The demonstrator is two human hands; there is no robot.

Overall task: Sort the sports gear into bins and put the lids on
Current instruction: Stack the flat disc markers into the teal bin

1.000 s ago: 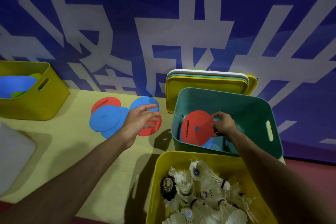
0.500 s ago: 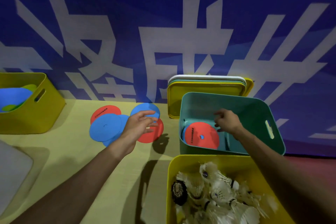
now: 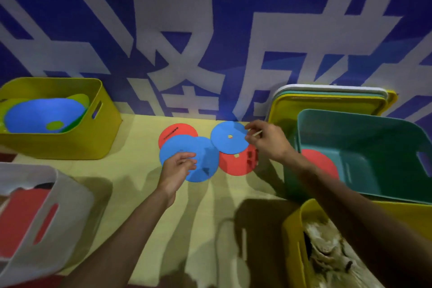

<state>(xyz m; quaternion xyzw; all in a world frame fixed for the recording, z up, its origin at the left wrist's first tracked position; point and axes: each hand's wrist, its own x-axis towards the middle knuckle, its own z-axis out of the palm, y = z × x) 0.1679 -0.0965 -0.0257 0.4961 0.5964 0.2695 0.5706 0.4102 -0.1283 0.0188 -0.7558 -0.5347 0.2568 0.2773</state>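
The step in hand is picking the flat marker discs off the desk (image 3: 131, 170), with both hands working the loose pile at once. The left hand (image 3: 178, 168) has its fingers curled onto the near blue disc (image 3: 173, 149), which overlaps a second blue disc (image 3: 207, 159) and partly covers a red disc (image 3: 175, 132) behind it. The grip looks like a pinch at the edge, though blur softens it. The right hand (image 3: 268, 145) pinches the right rim of the far blue disc (image 3: 230, 137), which lies on top of another red disc (image 3: 236, 166).

The teal bin (image 3: 374, 138) stands just right of the pile and already holds one red disc (image 3: 320, 162). The yellow bin (image 3: 58, 147) at far left holds large blue and green discs. A second yellow bin (image 3: 292, 229) in front holds shuttlecocks (image 3: 327, 252). A white bin (image 3: 70, 206) sits at the near left with something red inside. The lids (image 3: 327, 103) lean stacked against the wall behind the teal bin, so no bin is covered yet.

Next, each hand probably needs to peel its thin disc free of the ones it overlaps, lift it clear, and carry it to the matching bin, likely the teal one.
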